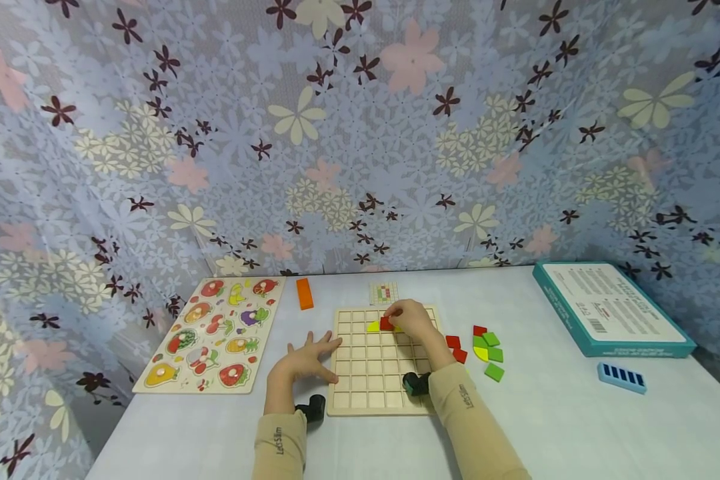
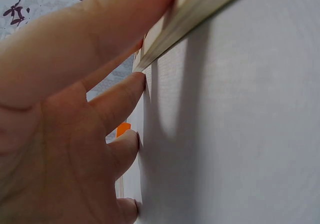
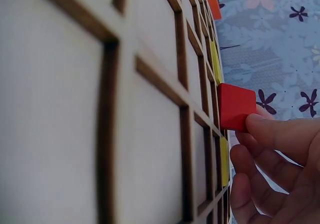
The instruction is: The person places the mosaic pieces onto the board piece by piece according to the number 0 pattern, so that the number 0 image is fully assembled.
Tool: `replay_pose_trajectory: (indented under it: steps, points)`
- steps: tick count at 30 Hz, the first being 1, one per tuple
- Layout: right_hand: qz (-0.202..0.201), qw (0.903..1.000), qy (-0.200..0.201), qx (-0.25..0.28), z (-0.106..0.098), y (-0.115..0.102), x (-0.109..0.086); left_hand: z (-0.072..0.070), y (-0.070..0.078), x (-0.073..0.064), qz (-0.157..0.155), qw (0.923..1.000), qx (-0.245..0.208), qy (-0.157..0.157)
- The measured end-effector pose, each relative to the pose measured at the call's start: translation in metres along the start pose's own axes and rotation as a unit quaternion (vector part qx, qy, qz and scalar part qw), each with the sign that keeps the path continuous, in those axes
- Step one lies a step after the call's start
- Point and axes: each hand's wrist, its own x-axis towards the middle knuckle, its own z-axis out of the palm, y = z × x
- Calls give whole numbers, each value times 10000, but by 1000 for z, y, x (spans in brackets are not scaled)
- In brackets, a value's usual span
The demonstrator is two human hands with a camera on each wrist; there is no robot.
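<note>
A square wooden grid board (image 1: pixel 367 383) lies on the white table. My right hand (image 1: pixel 413 320) pinches a red square tile (image 3: pixel 237 107) between thumb and fingers at the board's upper rows. In the right wrist view the tile stands tilted at the grid, between one yellow piece (image 3: pixel 216 61) and another yellow piece (image 3: pixel 224 161) set in cells. My left hand (image 1: pixel 305 361) spreads its fingers beside the board's left edge, the thumb (image 2: pixel 100 31) against that edge and the other fingertips on the tabletop.
Right of the board lie loose red tiles (image 1: pixel 453 342) and several green tiles (image 1: pixel 491 340). A small pattern card (image 1: pixel 385 293) sits behind it. On the left are a fruit puzzle board (image 1: pixel 216 333) and an orange block (image 1: pixel 305 294); far right, a teal box (image 1: pixel 615 310) and a blue slotted piece (image 1: pixel 621 378).
</note>
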Motion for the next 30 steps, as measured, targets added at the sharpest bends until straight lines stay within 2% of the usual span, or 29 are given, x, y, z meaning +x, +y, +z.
replay_pose_trajectory:
  steps: [30]
  points:
    - [293, 9962, -389, -716, 2, -2, 9, -1, -2, 0, 97, 9999, -116, -42]
